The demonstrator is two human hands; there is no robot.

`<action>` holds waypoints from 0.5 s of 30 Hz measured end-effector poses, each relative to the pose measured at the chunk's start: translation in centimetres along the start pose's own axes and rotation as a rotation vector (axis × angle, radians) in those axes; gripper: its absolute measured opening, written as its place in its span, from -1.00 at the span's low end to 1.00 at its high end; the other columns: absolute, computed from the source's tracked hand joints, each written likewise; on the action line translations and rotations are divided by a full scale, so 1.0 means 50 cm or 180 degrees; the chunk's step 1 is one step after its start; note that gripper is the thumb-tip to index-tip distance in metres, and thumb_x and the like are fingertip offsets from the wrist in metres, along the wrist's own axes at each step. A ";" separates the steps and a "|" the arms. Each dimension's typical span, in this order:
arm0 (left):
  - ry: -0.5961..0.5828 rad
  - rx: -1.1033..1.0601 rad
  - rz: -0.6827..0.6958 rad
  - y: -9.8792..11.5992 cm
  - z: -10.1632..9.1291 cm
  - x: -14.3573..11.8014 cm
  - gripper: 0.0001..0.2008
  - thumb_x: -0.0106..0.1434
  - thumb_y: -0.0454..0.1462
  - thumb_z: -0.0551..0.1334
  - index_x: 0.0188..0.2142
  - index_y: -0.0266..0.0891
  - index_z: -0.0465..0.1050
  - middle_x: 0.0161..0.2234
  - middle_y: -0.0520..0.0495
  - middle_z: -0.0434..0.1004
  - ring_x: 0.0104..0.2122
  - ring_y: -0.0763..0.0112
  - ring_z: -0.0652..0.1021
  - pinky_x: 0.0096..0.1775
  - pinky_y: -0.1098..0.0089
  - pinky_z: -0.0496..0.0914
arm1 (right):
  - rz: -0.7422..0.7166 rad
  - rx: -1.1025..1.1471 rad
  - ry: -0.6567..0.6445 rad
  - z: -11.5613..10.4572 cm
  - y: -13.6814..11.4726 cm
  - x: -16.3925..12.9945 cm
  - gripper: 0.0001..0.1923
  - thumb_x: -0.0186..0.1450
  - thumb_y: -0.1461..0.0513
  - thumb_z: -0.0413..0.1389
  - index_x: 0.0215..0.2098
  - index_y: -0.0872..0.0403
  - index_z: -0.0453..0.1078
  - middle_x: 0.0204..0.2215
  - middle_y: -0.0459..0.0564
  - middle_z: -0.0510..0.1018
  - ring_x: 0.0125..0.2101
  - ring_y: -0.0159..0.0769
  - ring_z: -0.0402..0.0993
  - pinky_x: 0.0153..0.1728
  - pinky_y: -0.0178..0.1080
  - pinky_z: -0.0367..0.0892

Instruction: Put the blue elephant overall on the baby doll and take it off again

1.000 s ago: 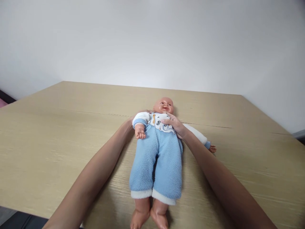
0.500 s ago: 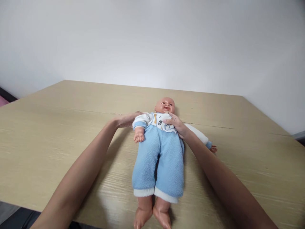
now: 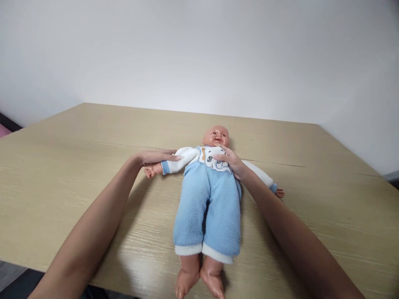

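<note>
A baby doll [image 3: 208, 195] in a blue fleece romper lies face up on the wooden table [image 3: 62, 174], head away from the camera; the left hand [image 3: 156, 157] lies with fingers stretched flat along its outstretched white sleeve [image 3: 179, 163], gripping nothing; the right hand [image 3: 232, 162] rests loosely curled on the elephant bib [image 3: 215, 160], fingertips touching the fabric.

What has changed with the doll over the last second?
The left hand has drawn the doll's sleeved arm out sideways, so it now lies stretched flat on the table; a second ago it was bent up over the chest. The right hand stays on the doll's chest. The doll still lies on its back, its other arm out to the side as before.
</note>
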State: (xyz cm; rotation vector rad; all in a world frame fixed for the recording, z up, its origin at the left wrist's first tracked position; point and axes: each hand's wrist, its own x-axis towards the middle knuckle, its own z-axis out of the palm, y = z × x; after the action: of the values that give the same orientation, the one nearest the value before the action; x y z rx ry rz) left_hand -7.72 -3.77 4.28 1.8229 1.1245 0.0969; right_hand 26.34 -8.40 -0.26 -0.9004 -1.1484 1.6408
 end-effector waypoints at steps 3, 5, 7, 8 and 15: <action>-0.0248 -0.0148 -0.0185 -0.017 -0.019 -0.010 -0.16 0.24 0.22 0.39 0.39 -0.08 0.38 0.01 -0.17 0.69 -0.02 0.11 0.62 -0.09 0.35 0.52 | -0.0017 0.0016 -0.0053 0.001 -0.001 0.000 -0.53 0.13 0.16 0.51 -0.01 -0.07 0.57 -0.11 -0.13 0.78 -0.28 -0.29 0.70 -0.21 -0.29 0.57; -0.0301 -0.0110 -0.0541 -0.028 -0.031 -0.016 -0.08 0.19 0.22 0.41 0.43 -0.02 0.29 -0.17 -0.12 0.68 -0.28 0.20 0.62 -0.32 0.37 0.48 | -0.0013 0.0037 -0.0042 0.002 -0.002 -0.001 -0.49 0.13 0.17 0.52 0.02 -0.08 0.57 -0.09 -0.13 0.78 -0.27 -0.29 0.71 -0.22 -0.29 0.58; -0.0367 -0.0122 -0.0695 -0.038 -0.041 -0.021 -0.07 0.18 0.21 0.42 0.44 0.00 0.26 -0.27 -0.07 0.64 -0.44 0.28 0.54 -0.44 0.38 0.40 | 0.0005 0.0027 -0.0004 0.002 0.000 -0.002 -0.48 0.11 0.17 0.53 0.02 -0.07 0.57 -0.09 -0.13 0.78 -0.27 -0.28 0.71 -0.23 -0.29 0.58; -0.0380 -0.0141 -0.0674 -0.042 -0.045 -0.023 -0.08 0.17 0.21 0.43 0.42 -0.02 0.29 -0.28 -0.06 0.62 -0.46 0.31 0.52 -0.44 0.38 0.39 | 0.0011 0.0009 0.0008 0.002 0.001 -0.002 -0.48 0.10 0.16 0.53 0.01 -0.06 0.57 -0.09 -0.12 0.78 -0.27 -0.27 0.71 -0.23 -0.29 0.57; -0.0420 -0.0269 -0.0494 -0.053 -0.048 -0.019 -0.22 0.14 0.16 0.46 0.26 -0.08 0.44 -0.30 -0.06 0.55 -0.41 0.33 0.49 -0.38 0.36 0.38 | -0.0066 -0.0502 -0.0056 0.013 -0.033 -0.011 -0.54 0.14 0.06 0.51 -0.08 -0.04 0.52 -0.23 -0.13 0.74 -0.31 -0.27 0.66 -0.25 -0.26 0.52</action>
State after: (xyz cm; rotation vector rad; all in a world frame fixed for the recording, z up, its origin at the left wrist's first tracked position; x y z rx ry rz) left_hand -11.18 -2.51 3.92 1.6372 1.1466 -0.0649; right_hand 26.35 -8.89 1.53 -0.9718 -1.3093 1.5607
